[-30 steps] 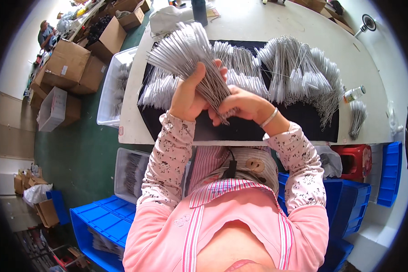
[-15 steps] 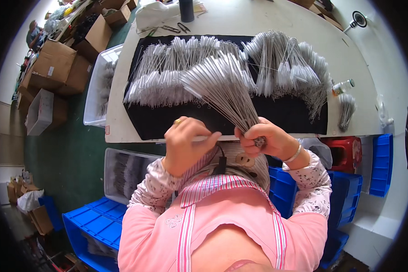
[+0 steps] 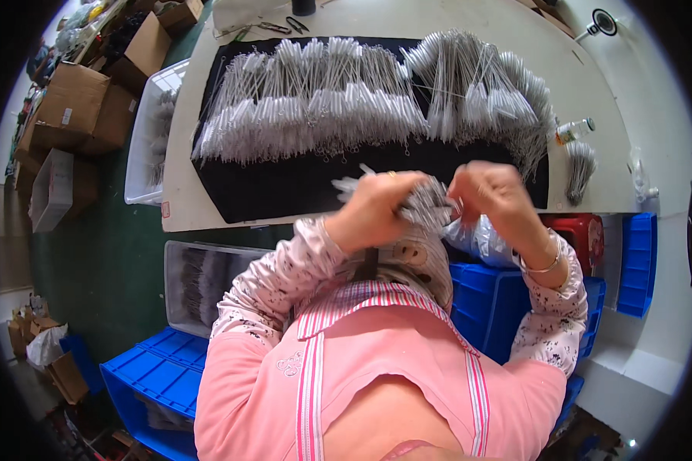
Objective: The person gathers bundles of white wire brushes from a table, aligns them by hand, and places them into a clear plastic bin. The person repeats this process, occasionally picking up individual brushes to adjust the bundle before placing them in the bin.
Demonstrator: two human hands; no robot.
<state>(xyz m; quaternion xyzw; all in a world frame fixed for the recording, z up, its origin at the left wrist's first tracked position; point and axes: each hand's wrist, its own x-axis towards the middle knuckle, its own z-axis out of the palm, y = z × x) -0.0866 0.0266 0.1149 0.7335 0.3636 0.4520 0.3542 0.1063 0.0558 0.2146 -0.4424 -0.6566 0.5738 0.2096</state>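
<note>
A bundle of thin straw brushes (image 3: pixel 429 209), with twisted wire handles and whitish bristles, is gripped by my left hand (image 3: pixel 375 206) just over the table's near edge. Its wire ends point right and its white tips show behind the hand. Close against those wire ends is my right hand (image 3: pixel 496 198), its fingers smeared by motion. Beyond my hands, a wide row of the same brushes (image 3: pixel 307 107) lies on a black cloth (image 3: pixel 261 188), with another heap (image 3: pixel 477 100) to its right.
Farther right on the white table (image 3: pixel 603 180) are a small glass bottle (image 3: pixel 575 131) and a loose brush bundle (image 3: pixel 581 170). Scissors (image 3: pixel 277 28) lie at the back. Blue crates (image 3: pixel 480 307) stand below on the right; white bins (image 3: pixel 173 288) and cartons (image 3: pixel 84 107) stand left.
The brush bundle has passed from my right hand to my left and turned from pointing up-left to lying lower, wire ends rightward. My right hand has moved up and right.
</note>
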